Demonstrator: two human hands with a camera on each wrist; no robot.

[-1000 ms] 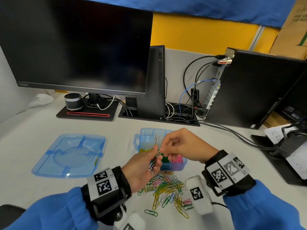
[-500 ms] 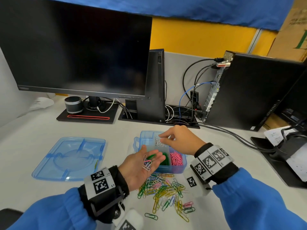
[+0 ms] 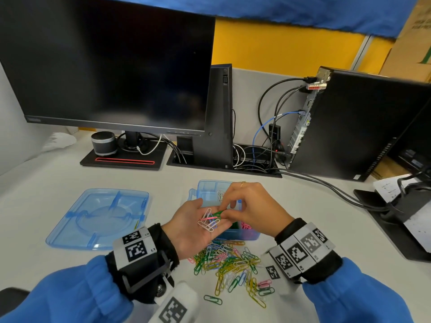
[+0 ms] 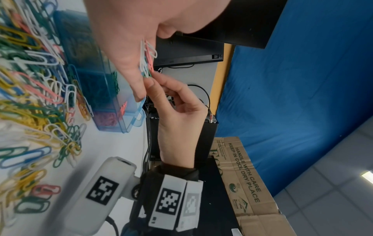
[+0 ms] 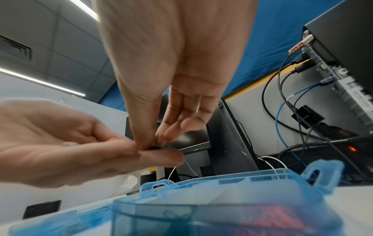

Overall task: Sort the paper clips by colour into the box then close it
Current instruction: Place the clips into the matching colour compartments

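My left hand point(image 3: 198, 223) lies palm up over the near edge of the blue compartment box point(image 3: 205, 194), with several white, pink and blue paper clips point(image 3: 208, 221) resting on its straight fingers. My right hand point(image 3: 229, 212) pinches a green clip point(image 3: 218, 213) at the left fingertips, thumb and forefinger closed on it; the wrist views show the same pinch point(image 4: 149, 76) point(image 5: 154, 146). A heap of mixed coloured clips point(image 3: 229, 264) lies on the desk in front of the box. Green and pink clips fill the box's near compartments point(image 3: 245, 226), white ones a far compartment point(image 3: 220, 194).
The box's blue lid point(image 3: 100, 217) lies flat on the desk to the left. A monitor point(image 3: 105, 64), a small speaker point(image 3: 103, 143), a computer tower point(image 3: 363, 127) and cables point(image 3: 326, 185) stand behind. A black stand with papers point(image 3: 401, 206) sits at the right.
My right hand came back from the far white compartment to my left palm and pinched the green clip. The left hand stayed palm up with its clips.
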